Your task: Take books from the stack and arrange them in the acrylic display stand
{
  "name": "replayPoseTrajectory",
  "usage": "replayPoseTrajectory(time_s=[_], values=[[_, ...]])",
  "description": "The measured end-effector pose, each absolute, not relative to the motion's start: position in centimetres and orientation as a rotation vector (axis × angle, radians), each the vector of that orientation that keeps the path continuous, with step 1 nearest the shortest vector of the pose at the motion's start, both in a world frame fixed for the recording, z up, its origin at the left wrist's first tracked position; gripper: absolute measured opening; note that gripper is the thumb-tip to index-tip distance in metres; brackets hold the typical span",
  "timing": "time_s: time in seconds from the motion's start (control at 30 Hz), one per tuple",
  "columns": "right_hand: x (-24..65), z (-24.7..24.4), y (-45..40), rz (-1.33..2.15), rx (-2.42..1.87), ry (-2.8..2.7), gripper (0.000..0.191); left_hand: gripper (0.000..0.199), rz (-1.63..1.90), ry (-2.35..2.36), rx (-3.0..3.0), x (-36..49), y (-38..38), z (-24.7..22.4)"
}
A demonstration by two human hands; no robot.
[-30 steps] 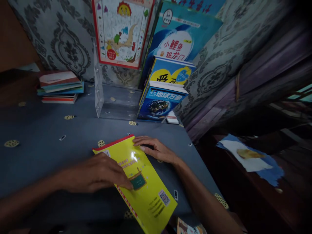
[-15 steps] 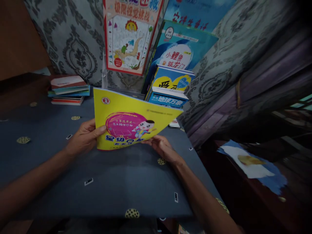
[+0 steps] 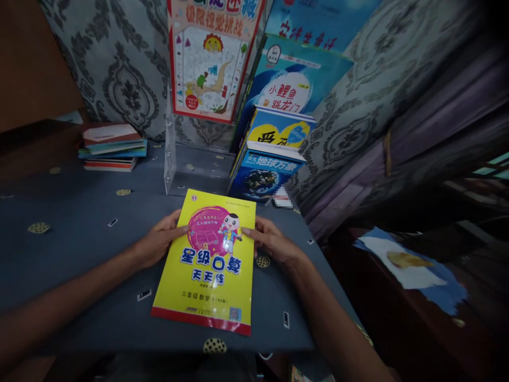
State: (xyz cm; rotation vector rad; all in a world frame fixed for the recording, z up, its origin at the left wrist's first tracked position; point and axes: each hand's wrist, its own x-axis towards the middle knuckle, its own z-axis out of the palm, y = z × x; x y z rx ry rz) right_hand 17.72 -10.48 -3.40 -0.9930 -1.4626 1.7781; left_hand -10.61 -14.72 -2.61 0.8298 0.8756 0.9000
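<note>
A yellow workbook [image 3: 210,265] with a pink oval, a cartoon child and a red bottom strip faces up over the dark table. Its left edge is gripped by my left hand [image 3: 161,239], thumb on the cover and fingers behind. My right hand [image 3: 274,240] grips the right edge in the same way, its thumb beside the cartoon child. Just beyond the workbook stands a clear acrylic rack [image 3: 170,154], whose lower left compartment holds no book. A blue book with a globe [image 3: 260,178] leans in the rack's lower right part.
A red-bordered book [image 3: 210,69] and a teal book [image 3: 294,79] stand higher in the rack. On the grey-blue table [image 3: 91,286], a stack of books [image 3: 113,148] lies at the back left. Blue and white paper [image 3: 409,265] lies at the right, past the table edge.
The workbook has come down and turned from a raised, tilted pose to an upright-reading one nearer me. Both hands moved with it, and the rack's lower part and the globe book now show.
</note>
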Motion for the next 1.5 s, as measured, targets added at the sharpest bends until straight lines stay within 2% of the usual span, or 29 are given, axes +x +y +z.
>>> replayPoseTrajectory(time_s=[0.2, 0.33, 0.43, 0.6, 0.7, 0.83, 0.97, 1.03, 1.1, 1.27, 1.5], values=[[17.8, -4.1, -10.0, 1.844, -1.138, -1.464, 0.053, 0.089, 0.802, 1.033, 1.053, -10.9, -14.5, -3.6], [17.9, -4.7, -9.5, 1.761, -1.225, -1.466, 0.069, 0.097, 0.694, 1.177, 1.278, -11.4, -13.9, -4.3], [18.1, -5.0, -9.2, 1.702, -1.28, -1.487, 0.077, 0.085, 0.57, 1.372, 1.578, -12.1, -13.6, -4.3], [18.1, -5.4, -9.2, 1.596, -1.358, -1.554, 0.089, 0.048, 0.383, 1.631, 2.148, -12.6, -13.6, -3.7], [18.0, -5.4, -9.2, 1.511, -1.411, -1.604, 0.095, 0.037, 0.375, 1.694, 2.405, -12.6, -13.6, -4.1], [17.9, -4.8, -9.5, 1.248, -1.584, -1.789, 0.085, 0.041, 0.383, 1.582, 2.568, -12.8, -13.1, -5.5], [17.0, -3.4, -10.3, 0.496, -1.834, -2.083, 0.05, 0.046, 0.355, 1.549, 2.56, -13.2, -12.7, -6.3], [15.8, -2.9, -10.8, 0.352, -1.794, -2.161, 0.042, 0.047, 0.363, 1.524, 2.535, -13.3, -12.7, -6.3], [14.0, -2.8, -11.3, 0.395, -1.586, -2.265, 0.041, 0.047, 0.396, 1.491, 2.514, -13.2, -12.7, -6.3], [8.6, -3.8, -11.3, 0.617, -1.003, -2.575, 0.054, 0.045, 0.448, 1.451, 2.504, -13.3, -12.6, -6.4], [5.6, -5.1, -9.8, 0.683, -0.994, -2.666, 0.073, 0.038, 0.423, 1.417, 2.597, -13.5, -12.6, -6.3]])
